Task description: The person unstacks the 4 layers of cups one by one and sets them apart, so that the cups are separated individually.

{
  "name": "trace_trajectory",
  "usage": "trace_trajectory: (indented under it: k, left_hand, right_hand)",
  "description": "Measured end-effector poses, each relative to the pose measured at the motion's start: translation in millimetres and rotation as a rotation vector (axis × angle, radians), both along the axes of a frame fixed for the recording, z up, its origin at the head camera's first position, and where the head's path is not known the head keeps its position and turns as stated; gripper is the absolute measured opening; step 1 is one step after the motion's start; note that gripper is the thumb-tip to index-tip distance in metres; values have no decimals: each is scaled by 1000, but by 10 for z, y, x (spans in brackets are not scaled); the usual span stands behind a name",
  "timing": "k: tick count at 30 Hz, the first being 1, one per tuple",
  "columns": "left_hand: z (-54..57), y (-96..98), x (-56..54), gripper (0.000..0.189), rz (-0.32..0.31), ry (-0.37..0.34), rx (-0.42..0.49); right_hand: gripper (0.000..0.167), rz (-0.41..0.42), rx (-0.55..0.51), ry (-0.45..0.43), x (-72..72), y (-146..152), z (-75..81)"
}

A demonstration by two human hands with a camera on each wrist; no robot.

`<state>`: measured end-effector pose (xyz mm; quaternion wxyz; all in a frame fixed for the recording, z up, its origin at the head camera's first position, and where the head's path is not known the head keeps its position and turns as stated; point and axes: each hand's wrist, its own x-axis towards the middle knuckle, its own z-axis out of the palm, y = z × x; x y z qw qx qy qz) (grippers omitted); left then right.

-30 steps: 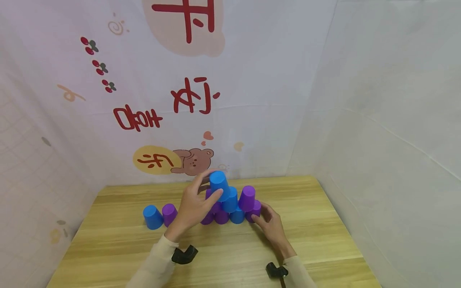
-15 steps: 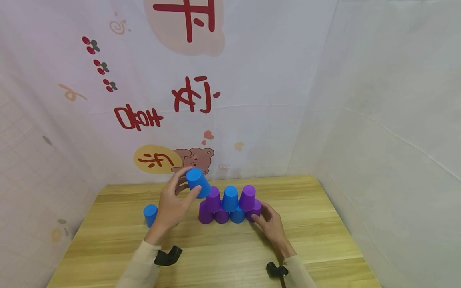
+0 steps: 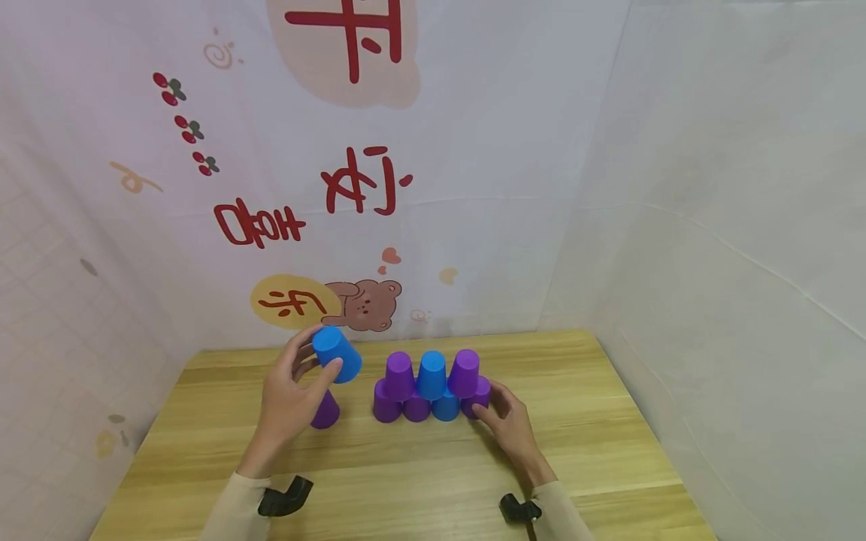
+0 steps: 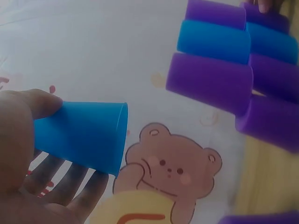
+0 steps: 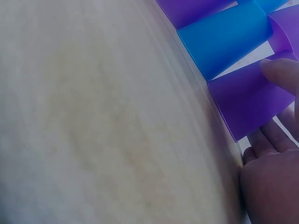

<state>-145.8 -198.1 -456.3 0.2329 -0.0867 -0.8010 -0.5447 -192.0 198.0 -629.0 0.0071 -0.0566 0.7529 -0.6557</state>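
My left hand point(image 3: 287, 398) holds a tilted blue cup point(image 3: 336, 353) in the air, thumb on the near side and fingers behind. Below it a purple cup point(image 3: 326, 413) stands on the table, partly hidden by the hand and the held cup. To the right is a two-row stack of upside-down cups. Its upper row has a purple cup point(image 3: 399, 376), a blue cup point(image 3: 431, 375) and another purple cup point(image 3: 464, 373). My right hand point(image 3: 512, 430) grips the rightmost purple cup point(image 5: 252, 95) of the lower row, its thumb on the near side.
The wooden table point(image 3: 419, 481) meets a white printed cloth point(image 3: 487, 188) at its back edge. Lower-row cups, a purple one point(image 3: 387, 402) and a blue one point(image 3: 446, 406) among them, stand side by side under the upper row.
My left hand has carried the blue cup leftward, from in front of the stack to above the loose purple cup. My right hand and the stacked cups have stayed in place.
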Motion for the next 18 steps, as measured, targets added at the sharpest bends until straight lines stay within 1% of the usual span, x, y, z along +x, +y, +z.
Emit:
trace_trajectory:
  k: [8, 15, 18]
  left_hand:
    - [-38, -225, 119, 64, 76, -77, -4]
    - [-76, -419, 203, 67, 143, -108, 7]
    - [-89, -497, 234, 68, 182, -125, 18]
  right_hand:
    - [60, -4, -14, 2, -3, -5, 0]
    - [59, -26, -16, -5, 1, -16, 4]
    - [59, -24, -16, 4, -7, -17, 0]
